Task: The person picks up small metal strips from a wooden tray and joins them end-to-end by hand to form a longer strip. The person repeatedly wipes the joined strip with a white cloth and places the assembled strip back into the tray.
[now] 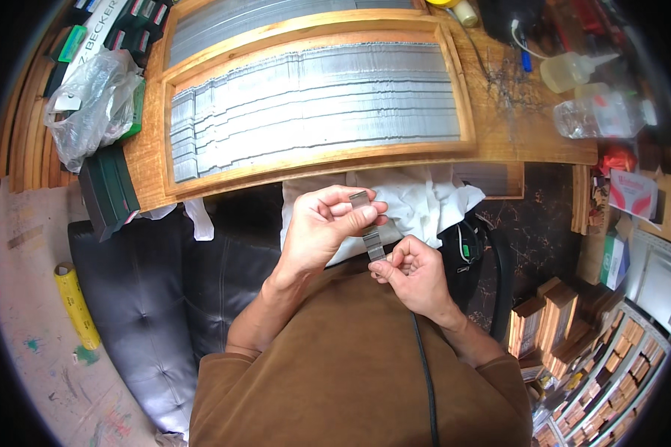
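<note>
Above my lap, a narrow grey metal strip slants between my two hands, with bands across it. My left hand pinches its upper part between thumb and fingers, and the top end shows past the fingertips. At the lower end, the thumb and fingers of my right hand are closed on the same strip. Whether it is one piece or several thin pieces stacked together, I cannot tell. Just beyond my hands, a wooden tray on the table holds several rows of tightly packed, thin shiny metal pieces.
White cloth hangs below the table's front edge. Plastic bottles and loose dark wires lie at the right of the table. A plastic bag and a dark box are at the left. A black tufted seat stretches leftward.
</note>
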`<state>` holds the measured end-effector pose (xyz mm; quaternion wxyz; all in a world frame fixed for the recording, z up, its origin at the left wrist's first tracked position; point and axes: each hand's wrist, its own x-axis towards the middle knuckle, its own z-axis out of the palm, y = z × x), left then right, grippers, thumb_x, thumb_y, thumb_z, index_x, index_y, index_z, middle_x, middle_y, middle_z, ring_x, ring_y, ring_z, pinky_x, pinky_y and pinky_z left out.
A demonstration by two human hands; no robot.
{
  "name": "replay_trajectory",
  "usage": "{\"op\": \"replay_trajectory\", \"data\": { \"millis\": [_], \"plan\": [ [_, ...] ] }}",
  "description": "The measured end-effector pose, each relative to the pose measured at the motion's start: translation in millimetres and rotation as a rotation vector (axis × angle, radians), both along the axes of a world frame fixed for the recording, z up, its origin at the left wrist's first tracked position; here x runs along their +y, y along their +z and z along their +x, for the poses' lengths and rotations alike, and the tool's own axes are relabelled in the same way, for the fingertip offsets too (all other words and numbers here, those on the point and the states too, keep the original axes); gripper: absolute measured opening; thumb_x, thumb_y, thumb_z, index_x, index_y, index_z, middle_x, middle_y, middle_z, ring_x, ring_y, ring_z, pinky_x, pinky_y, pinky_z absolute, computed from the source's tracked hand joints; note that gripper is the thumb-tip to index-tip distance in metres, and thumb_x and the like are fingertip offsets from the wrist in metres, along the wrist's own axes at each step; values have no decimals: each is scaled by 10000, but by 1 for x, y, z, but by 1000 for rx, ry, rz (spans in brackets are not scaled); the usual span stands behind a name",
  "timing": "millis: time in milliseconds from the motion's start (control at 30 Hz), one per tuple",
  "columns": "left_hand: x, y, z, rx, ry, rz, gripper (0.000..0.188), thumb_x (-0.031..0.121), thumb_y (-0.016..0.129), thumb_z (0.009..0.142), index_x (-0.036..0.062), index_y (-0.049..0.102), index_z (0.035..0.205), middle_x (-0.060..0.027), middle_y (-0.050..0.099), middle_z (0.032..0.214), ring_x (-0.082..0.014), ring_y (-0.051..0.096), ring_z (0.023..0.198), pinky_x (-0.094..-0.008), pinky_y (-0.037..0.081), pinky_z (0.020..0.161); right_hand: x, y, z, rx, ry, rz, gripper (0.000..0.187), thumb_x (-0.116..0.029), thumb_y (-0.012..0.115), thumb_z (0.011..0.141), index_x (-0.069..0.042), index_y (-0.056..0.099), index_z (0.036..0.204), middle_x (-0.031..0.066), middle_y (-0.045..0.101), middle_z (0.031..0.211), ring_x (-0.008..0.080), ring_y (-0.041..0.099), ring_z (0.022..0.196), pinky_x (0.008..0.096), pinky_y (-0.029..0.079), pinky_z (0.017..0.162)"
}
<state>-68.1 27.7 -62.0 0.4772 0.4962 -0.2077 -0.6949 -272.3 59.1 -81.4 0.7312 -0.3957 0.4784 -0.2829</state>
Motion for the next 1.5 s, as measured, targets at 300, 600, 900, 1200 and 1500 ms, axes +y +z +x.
{"op": "replay_trajectory", "data": {
  "millis": [300,600,900,1200,1500],
  "plan": [
    [-1,-1,0,6,-8,20,284,181,623,1041,-65,677,1170,-257,760,1087,-314,778,989,-381,637,841,5,-9,0,259,18,-219,313,-51,829,905,-30,532,809,-2,631,687,24,604,644,228,492,551],
    [0,-3,0,66,-8,56,265,149,649,1017,-41,683,1198,-212,768,1105,-276,775,987,-338,623,809,4,-7,-1,193,50,-145,298,33,768,933,-42,496,835,47,677,789,60,654,722,211,539,616],
    [-2,-4,3,43,-7,112,277,217,679,1031,-11,696,1188,-178,782,1064,-206,775,915,-296,595,785,3,-8,0,136,62,-62,287,55,748,937,-46,497,844,61,684,806,93,679,741,240,576,669],
    [1,-4,-2,5,-47,118,237,128,740,985,11,698,1188,-143,785,1086,-210,781,963,-239,590,691,2,-10,-2,-33,13,68,275,54,748,937,-44,500,871,102,720,864,135,734,825,270,619,712],
    [-15,-19,20,61,-198,179,232,187,715,1014,7,709,1160,-137,786,1048,-207,787,926,-218,600,648,-1,-5,8,73,225,-401,148,45,770,912,51,698,1041,150,779,1026,177,770,866,277,646,746]
  ]
}}
